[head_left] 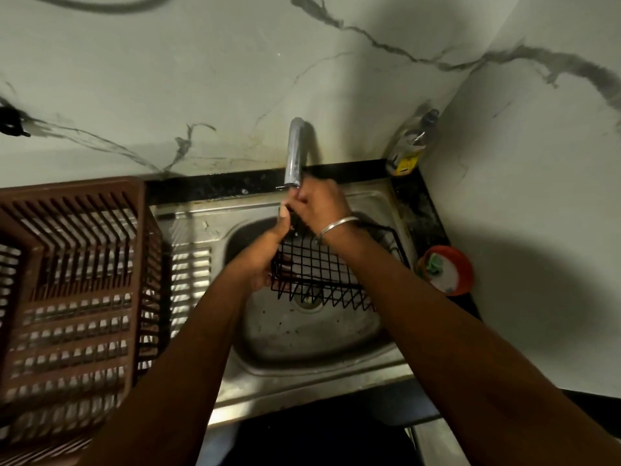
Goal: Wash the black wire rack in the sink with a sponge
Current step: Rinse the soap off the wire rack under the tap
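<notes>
Both hands (289, 227) gripping black wire rack (322, 267) over sink (302, 361), beneath tap (294, 153).

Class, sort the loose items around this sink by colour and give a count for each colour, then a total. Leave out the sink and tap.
Black: 1, wire rack
Brown: 1, plastic crate
Orange: 1, tub
Clear with yellow label: 1, bottle
Silver: 1, bangle
Total: 5

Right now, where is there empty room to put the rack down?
The sink floor nearer you than the drain is bare. The right ledge is crowded: orange tub, soap bottle. The brown crate fills the left.
</notes>
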